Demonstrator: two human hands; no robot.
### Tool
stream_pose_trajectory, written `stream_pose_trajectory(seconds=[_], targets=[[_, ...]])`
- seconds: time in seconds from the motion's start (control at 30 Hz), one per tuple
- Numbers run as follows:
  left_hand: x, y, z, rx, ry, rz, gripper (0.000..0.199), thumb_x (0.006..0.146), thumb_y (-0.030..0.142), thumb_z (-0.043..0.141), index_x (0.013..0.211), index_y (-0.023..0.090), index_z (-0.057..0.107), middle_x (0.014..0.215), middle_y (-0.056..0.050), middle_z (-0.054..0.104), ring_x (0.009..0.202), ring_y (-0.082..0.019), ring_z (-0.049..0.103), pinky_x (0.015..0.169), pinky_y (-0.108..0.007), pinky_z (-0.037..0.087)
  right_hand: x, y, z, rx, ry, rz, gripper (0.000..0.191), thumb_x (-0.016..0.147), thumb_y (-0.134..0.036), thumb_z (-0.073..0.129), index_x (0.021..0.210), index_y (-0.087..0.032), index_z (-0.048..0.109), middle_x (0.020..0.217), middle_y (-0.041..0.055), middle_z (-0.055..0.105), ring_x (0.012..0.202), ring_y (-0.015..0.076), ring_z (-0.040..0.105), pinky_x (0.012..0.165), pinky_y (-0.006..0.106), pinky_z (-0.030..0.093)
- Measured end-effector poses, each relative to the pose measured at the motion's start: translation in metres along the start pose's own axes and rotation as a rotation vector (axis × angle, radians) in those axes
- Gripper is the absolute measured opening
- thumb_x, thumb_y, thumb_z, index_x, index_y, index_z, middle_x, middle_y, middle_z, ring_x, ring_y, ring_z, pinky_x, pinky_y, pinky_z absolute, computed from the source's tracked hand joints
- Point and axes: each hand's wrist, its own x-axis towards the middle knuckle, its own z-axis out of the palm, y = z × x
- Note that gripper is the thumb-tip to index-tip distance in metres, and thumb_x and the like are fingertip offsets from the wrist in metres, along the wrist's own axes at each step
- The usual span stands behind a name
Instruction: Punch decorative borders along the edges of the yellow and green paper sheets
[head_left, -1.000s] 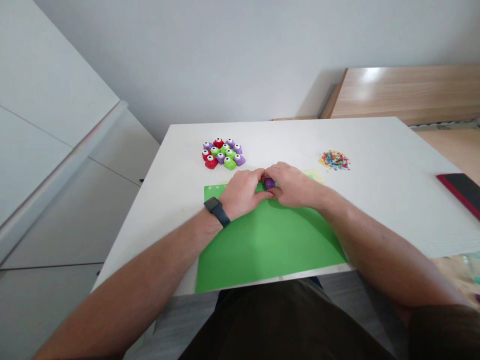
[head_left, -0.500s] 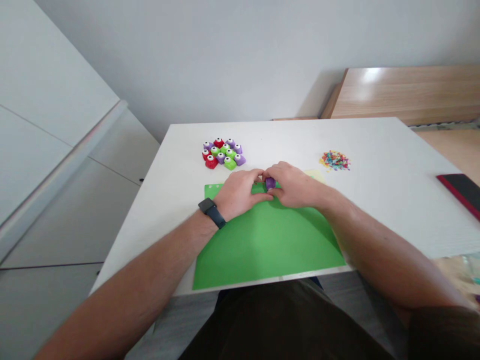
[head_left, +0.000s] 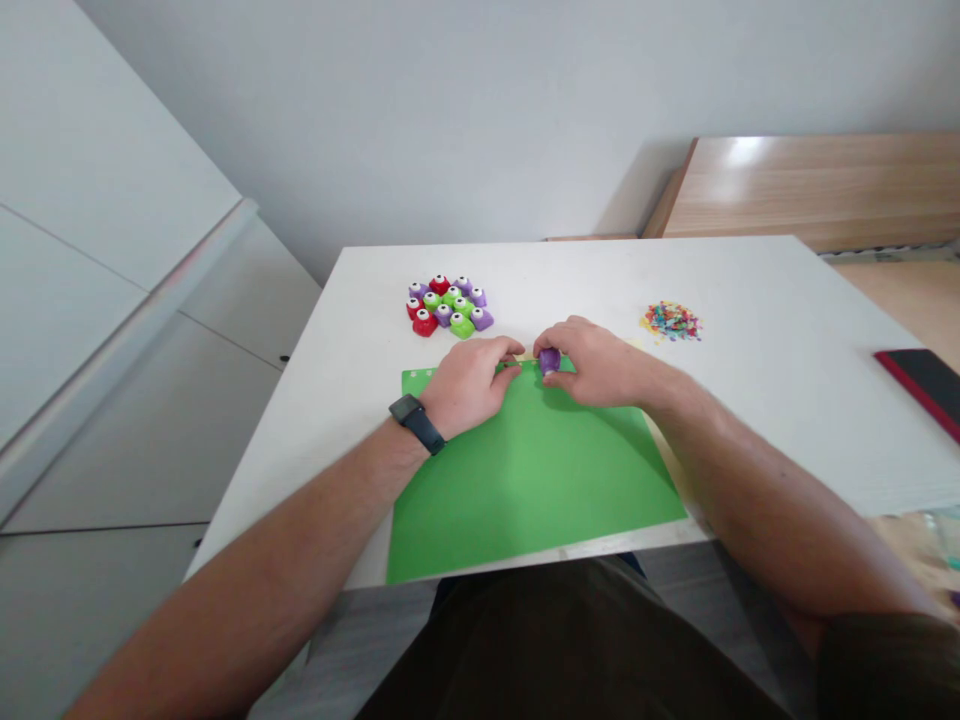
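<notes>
A purple craft punch (head_left: 550,361) is gripped between the thumb and fingers of my right hand (head_left: 592,365). It sits at the far edge of a green sheet of paper (head_left: 525,460). Small star-like holes show along that edge, near the left corner and just left of the punch. My left hand (head_left: 471,378) rests at the same edge, apart from the punch. Its thumb and forefinger are parted, with the paper's edge running between them. A dark watch (head_left: 417,422) is on my left wrist.
Several red, green and purple punches (head_left: 450,306) with eye-like tops stand in a cluster on the white table (head_left: 555,285). A pile of coloured confetti (head_left: 672,320) lies to the right. A dark, red-edged object (head_left: 921,385) is at the table's right edge.
My left hand has drawn back leftward from the punch. The green paper has slid slightly left, and my right hand has moved a little right with the punch.
</notes>
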Motion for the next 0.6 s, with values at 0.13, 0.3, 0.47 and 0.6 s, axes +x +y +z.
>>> stream_pose_trajectory(seconds=[0.13,0.3,0.47,0.6], targets=[[-0.0008,-0.0008,-0.0011,0.011,0.008,0.010,0.025,0.094,0.023,0.057,0.116,0.018,0.067,0.110,-0.006,0.076,0.101,-0.024,0.072,0.090,-0.039,0.055,-0.0002,-0.0010,0.0004,0.000,0.003,0.001,0.026,0.082,-0.024,0.071,0.106,-0.015,0.069,0.101,0.0102,0.071,0.100,0.0260,0.060,0.090,0.036,0.044],[-0.0011,-0.0008,-0.0012,0.010,0.012,0.013,0.024,0.094,0.023,0.057,0.115,0.018,0.068,0.109,-0.007,0.076,0.101,-0.024,0.072,0.090,-0.039,0.055,0.0000,-0.0016,0.0018,0.008,0.019,-0.002,0.025,0.082,-0.024,0.071,0.106,-0.015,0.069,0.100,0.0105,0.071,0.099,0.0258,0.061,0.090,0.036,0.044],[-0.0011,0.0004,-0.0013,0.001,0.020,0.015,0.024,0.093,0.021,0.058,0.115,0.018,0.068,0.109,-0.006,0.076,0.101,-0.024,0.072,0.090,-0.039,0.055,0.0009,0.0008,0.0049,0.001,0.017,0.007,0.025,0.082,-0.024,0.071,0.105,-0.016,0.069,0.100,0.0095,0.071,0.097,0.0252,0.061,0.087,0.036,0.044],[-0.0010,0.0017,-0.0020,-0.007,0.020,0.005,0.024,0.092,0.020,0.059,0.113,0.018,0.068,0.108,-0.006,0.077,0.100,-0.024,0.072,0.090,-0.039,0.055,0.0011,0.0006,0.0057,0.004,0.015,0.012,0.024,0.081,-0.024,0.071,0.105,-0.017,0.069,0.100,0.0091,0.071,0.099,0.0251,0.061,0.087,0.035,0.044]])
